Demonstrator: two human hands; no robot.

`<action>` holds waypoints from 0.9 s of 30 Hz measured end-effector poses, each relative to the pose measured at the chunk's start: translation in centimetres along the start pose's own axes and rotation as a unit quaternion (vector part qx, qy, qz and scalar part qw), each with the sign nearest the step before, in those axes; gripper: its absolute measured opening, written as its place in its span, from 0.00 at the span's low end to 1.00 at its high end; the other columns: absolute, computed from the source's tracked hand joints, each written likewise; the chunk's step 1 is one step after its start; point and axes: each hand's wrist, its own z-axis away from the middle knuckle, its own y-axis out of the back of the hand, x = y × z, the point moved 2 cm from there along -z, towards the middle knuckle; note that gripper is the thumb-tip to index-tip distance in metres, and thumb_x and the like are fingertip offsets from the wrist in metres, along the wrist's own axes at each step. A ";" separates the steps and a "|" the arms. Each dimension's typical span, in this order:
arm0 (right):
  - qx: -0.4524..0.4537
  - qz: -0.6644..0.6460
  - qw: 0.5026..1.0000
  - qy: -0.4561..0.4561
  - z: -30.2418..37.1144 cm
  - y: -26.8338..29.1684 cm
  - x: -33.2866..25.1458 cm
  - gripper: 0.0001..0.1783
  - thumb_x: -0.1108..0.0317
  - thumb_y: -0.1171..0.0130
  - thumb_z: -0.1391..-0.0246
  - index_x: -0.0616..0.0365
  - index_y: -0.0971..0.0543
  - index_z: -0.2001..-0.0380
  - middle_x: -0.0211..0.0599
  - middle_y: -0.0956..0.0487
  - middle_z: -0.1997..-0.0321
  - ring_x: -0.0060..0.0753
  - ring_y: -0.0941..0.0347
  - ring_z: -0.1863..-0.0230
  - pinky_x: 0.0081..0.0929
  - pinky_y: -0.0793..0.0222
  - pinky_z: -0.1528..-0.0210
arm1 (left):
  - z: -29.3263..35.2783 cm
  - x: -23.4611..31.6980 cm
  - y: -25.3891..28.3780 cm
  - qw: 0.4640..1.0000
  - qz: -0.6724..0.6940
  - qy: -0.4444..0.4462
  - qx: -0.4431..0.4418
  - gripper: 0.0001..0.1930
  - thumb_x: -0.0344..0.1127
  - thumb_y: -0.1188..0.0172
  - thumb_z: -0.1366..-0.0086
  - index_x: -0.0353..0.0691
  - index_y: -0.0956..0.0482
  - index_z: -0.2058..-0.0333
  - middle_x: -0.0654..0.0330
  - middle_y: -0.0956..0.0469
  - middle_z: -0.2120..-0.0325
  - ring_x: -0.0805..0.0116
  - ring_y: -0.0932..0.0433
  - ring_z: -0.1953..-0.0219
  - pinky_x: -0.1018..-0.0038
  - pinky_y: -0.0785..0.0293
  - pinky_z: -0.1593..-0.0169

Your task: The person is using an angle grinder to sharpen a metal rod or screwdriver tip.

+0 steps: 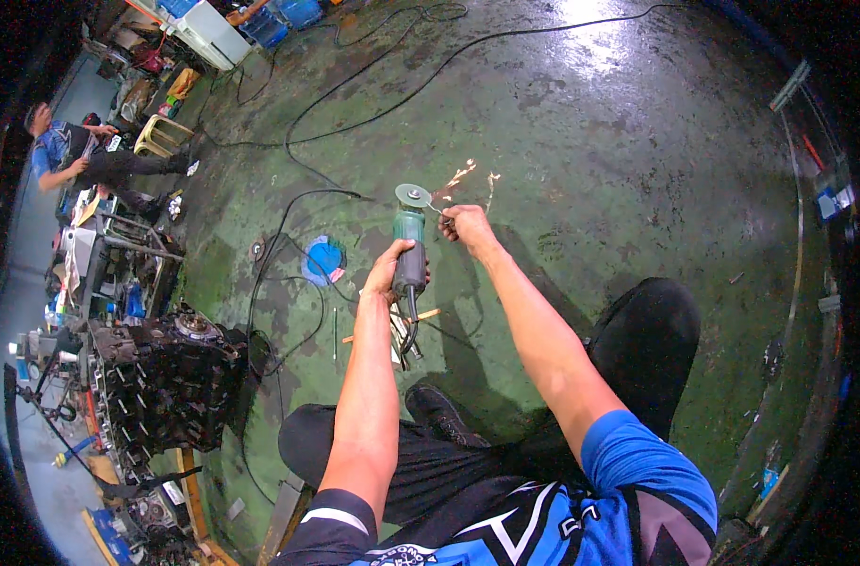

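— Above the green floor (581, 208), what do we log for our left hand (383, 274)?
— Its fingers wrap the body of our green-and-black angle grinder (409, 229), disc (404, 197) at the far end.
— And our right hand (466, 229)?
— Fingers narrow, pinching a thin piece (436, 208) at the disc's right edge; sparks (462, 174) beyond. We note a blue round object (323, 258) on the floor, left of the grinder.

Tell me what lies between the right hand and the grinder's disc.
In the head view, a thin piece in the right hand extends toward the disc.
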 end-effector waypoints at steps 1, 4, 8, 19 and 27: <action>0.002 0.001 1.000 0.001 -0.1 0.2 0.0 0.12 0.67 0.47 0.39 0.63 0.20 0.71 0.37 0.21 0.76 0.26 0.28 0.78 0.28 0.32 0.74 | -0.1 0.0 -0.3 1.000 0.000 -0.001 -0.001 0.24 0.47 0.38 0.40 0.31 0.28 0.56 0.52 0.20 0.72 0.59 0.19 0.77 0.65 0.18 0.72; 0.081 0.318 0.936 0.129 0.2 0.6 -0.6 0.11 0.66 0.46 0.39 0.62 0.20 0.71 0.42 0.20 0.74 0.35 0.25 0.75 0.35 0.29 0.70 | -0.5 0.0 -0.7 1.000 0.000 0.013 0.005 0.24 0.47 0.38 0.40 0.31 0.28 0.56 0.52 0.20 0.72 0.59 0.19 0.77 0.65 0.18 0.72; 0.102 0.508 0.783 0.345 2.4 -1.2 -1.5 0.12 0.64 0.47 0.39 0.62 0.22 0.68 0.49 0.22 0.67 0.51 0.24 0.62 0.46 0.27 0.57 | -0.6 -0.2 0.1 1.000 0.010 0.011 -0.001 0.23 0.47 0.39 0.39 0.32 0.27 0.56 0.52 0.20 0.72 0.59 0.19 0.77 0.65 0.19 0.72; 0.059 0.607 0.717 0.336 3.8 -1.7 -2.3 0.11 0.68 0.49 0.41 0.62 0.22 0.61 0.47 0.25 0.58 0.49 0.26 0.51 0.45 0.25 0.50 | -1.0 -0.5 0.4 1.000 0.015 0.003 -0.004 0.22 0.48 0.39 0.40 0.33 0.27 0.57 0.53 0.20 0.73 0.59 0.19 0.79 0.66 0.19 0.74; 0.068 0.596 0.731 0.324 3.1 -1.4 -2.1 0.10 0.67 0.47 0.41 0.61 0.21 0.61 0.49 0.23 0.57 0.53 0.25 0.52 0.47 0.26 0.50 | -0.8 -0.3 -0.1 1.000 0.019 0.001 -0.017 0.23 0.48 0.38 0.40 0.33 0.27 0.57 0.52 0.20 0.73 0.59 0.19 0.79 0.66 0.19 0.74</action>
